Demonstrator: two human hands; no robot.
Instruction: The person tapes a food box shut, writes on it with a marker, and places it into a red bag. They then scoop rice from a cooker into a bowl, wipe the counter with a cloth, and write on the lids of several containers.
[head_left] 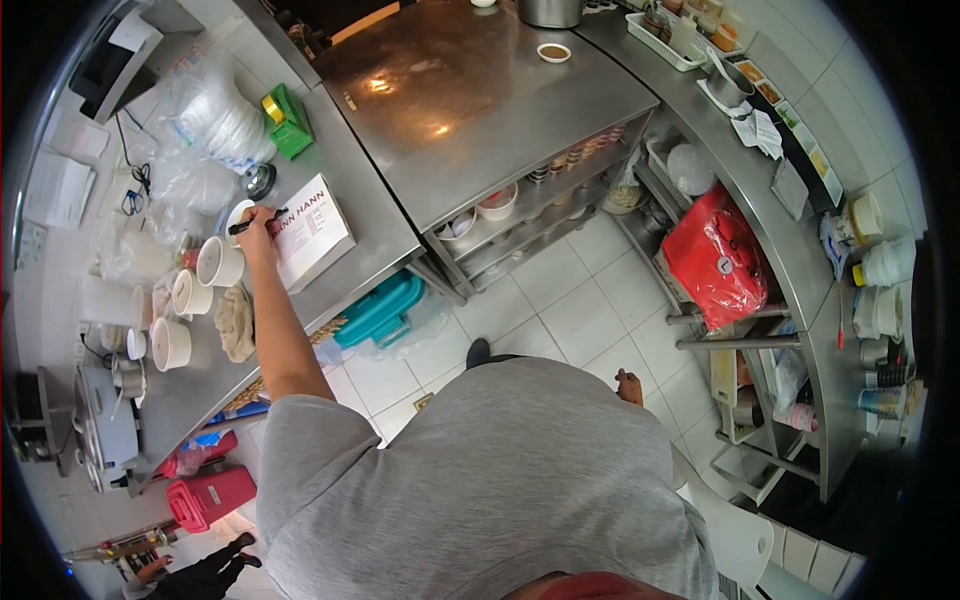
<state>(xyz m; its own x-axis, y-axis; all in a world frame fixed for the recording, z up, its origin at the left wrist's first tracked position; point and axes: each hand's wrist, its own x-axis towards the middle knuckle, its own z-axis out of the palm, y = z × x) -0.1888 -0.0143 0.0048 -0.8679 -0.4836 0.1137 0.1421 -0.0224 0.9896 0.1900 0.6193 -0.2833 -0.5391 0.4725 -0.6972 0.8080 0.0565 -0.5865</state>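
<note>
My left hand (pixel 258 226) is closed around a black pen (pixel 240 228), over the near left side of a white box (pixel 318 245). The box has printed lettering on top and lies on the steel counter. White tubs (pixel 219 262) stand close beside this hand, and a beige cloth (pixel 235 325) lies below them. My right hand (pixel 628 387) hangs low at my side above the tiled floor, its fingers curled, and I see nothing in it.
A green tape dispenser (pixel 288 120) and clear plastic bags (pixel 205 115) sit behind the box. A steel table (pixel 480 110) carries a small sauce dish (pixel 553 52). On the right, a red plastic-wrapped bundle (pixel 718 260) protrudes from a shelf. Another person (pixel 205 575) stands at lower left.
</note>
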